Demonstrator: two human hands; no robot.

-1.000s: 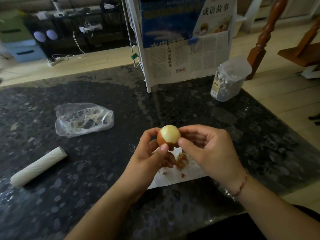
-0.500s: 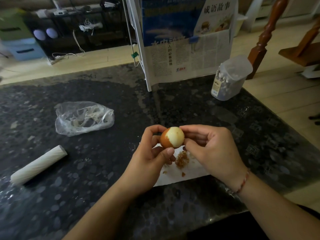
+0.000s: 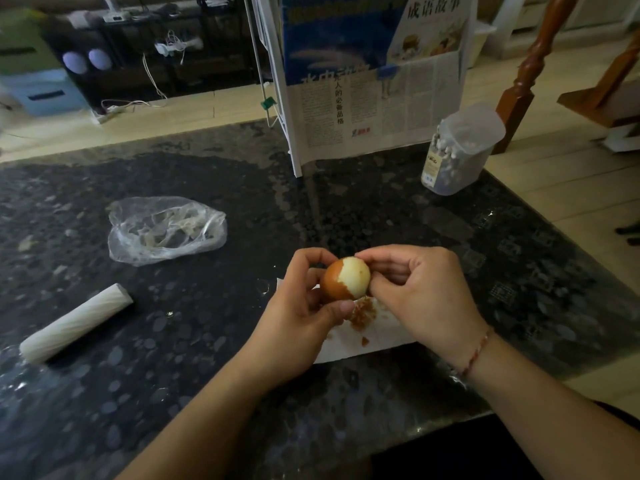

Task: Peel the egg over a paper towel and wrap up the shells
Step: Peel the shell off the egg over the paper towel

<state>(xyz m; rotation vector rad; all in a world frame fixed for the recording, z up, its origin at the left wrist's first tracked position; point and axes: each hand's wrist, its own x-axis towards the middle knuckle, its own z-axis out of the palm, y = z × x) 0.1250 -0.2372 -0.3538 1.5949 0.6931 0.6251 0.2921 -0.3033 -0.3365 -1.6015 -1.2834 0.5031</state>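
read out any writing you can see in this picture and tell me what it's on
"成语故事": header of the illustrated sheet hung on the white rack.
"水中": large pale characters on the blue poster; the rest is blurred.
"人的必备品格": vertical headline on the newspaper; its body text is too small to read.
Label on the plastic jar: too blurred to read.

Dark stone table (image 3: 381, 209): plastic bag (image 3: 166, 230), paper roll (image 3: 74, 323), paper towel (image 3: 363, 337), jar (image 3: 460, 150).

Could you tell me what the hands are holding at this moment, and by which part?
The left hand grips the half-peeled egg by its brown, still-shelled side. The right hand pinches at the peeled white side, over the paper towel.
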